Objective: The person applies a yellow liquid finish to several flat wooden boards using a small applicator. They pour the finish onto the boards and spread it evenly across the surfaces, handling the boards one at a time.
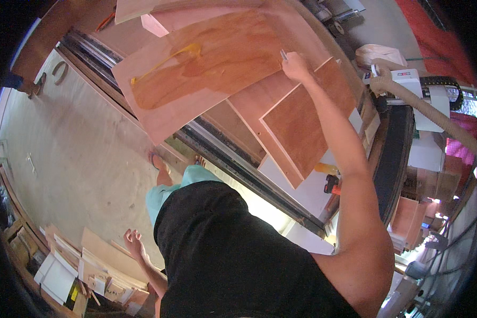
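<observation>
A reddish plywood sheet [164, 119] lies at a slant across the bench. A wide wet brown smear covers most of its face, and a streak of thick yellow glue [193, 50] runs over the smear. My right hand [297, 67] is at the sheet's right end, closed on a small pale flat tool [284, 54], partly hidden by the fingers. Its exact kind is not clear. My left hand [134, 244] hangs low at my left side, away from the bench, with fingers loosely curled, apart and empty. Under my right forearm rests a brown panel [302, 124] with pale edges.
An orange and black power drill [332, 185] and a yellow bottle [326, 168] lie beside the panel. Dark metal rails [212, 135] run along the bench edge. Wood offcuts [108, 265] are piled at lower left. A ribbed hose [429, 108] crosses the right. Another person's foot [38, 85] shows far left.
</observation>
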The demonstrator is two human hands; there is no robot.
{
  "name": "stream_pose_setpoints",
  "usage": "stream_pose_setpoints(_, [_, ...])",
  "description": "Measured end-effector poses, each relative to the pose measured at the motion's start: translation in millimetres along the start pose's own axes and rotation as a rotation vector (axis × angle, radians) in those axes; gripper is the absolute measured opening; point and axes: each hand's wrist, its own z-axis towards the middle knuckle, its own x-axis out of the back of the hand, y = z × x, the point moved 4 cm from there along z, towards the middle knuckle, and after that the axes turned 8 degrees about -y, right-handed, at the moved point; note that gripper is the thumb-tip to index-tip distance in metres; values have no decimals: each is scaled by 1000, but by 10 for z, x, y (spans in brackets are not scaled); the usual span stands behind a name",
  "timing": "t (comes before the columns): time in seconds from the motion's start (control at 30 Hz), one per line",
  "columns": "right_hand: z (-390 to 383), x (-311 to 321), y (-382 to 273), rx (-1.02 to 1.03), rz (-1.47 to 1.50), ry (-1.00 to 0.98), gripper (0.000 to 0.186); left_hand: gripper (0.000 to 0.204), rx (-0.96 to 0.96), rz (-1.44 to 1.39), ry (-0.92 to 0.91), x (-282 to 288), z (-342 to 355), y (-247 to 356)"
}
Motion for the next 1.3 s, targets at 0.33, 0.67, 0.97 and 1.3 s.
stream_pose_setpoints(0.33, [-437, 142, -1731, 427, 71, -38, 25, 35, -72, -26, -29, -187, -203, 688])
stream_pose_setpoints(0.67, [-1222, 109, -2437, 754, 57, -150, 28, 39, -23, 29, -98, -203, 172, 356])
stream_pose_setpoints(0.97, [-855, 632, -1761, 782, 435, -227, 34, 36, -223, 58, -27, 11, 108, 638])
stream_pose_setpoints(1.3, [-169, 235, 168, 647, 210, -141, 41, 32, -156, -37, -27, -102, 29, 97])
